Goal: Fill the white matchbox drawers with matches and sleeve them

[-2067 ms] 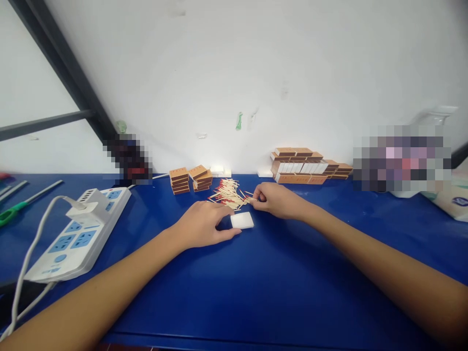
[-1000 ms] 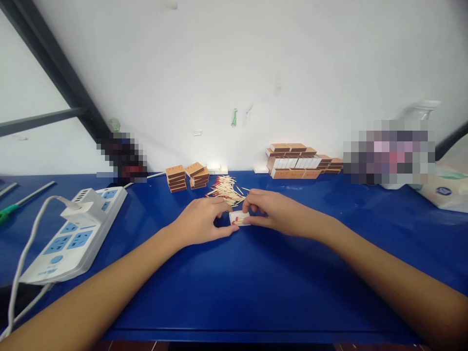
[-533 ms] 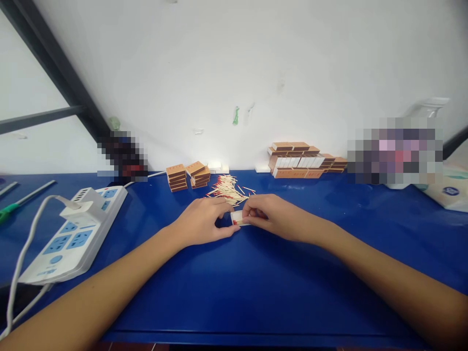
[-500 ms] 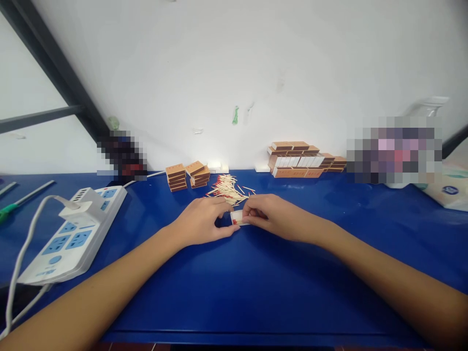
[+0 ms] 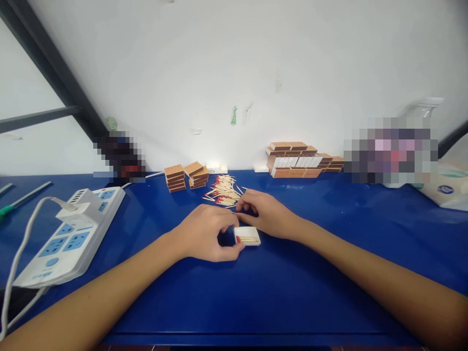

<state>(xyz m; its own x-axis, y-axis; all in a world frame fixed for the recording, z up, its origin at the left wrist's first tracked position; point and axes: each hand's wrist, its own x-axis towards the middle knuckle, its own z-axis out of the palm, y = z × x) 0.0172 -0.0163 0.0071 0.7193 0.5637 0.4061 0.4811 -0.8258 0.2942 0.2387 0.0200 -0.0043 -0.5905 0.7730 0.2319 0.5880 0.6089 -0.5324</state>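
A small white matchbox tray (image 5: 252, 230) with several red-tipped matches lying along its near side is gripped at its left end between the thumb and fingers of my left hand (image 5: 210, 234). Just behind the tray, my right hand (image 5: 263, 212) has its thumb and fingertips pinched together at the near right edge of the match pile (image 5: 224, 190). What those fingertips hold is too small to make out. The loose matches in the pile point in mixed directions on the blue table (image 5: 234, 297).
Orange matchboxes stand in two short stacks (image 5: 174, 178) (image 5: 197, 174) behind left and a larger stack (image 5: 296, 161) against the wall. A white power strip (image 5: 73, 239) with a plug and cable lies left. A white packet (image 5: 448, 187) is far right.
The white tray has come nearer to me with my left hand and is more exposed. My right hand has left the tray and moved back to the edge of the match pile.
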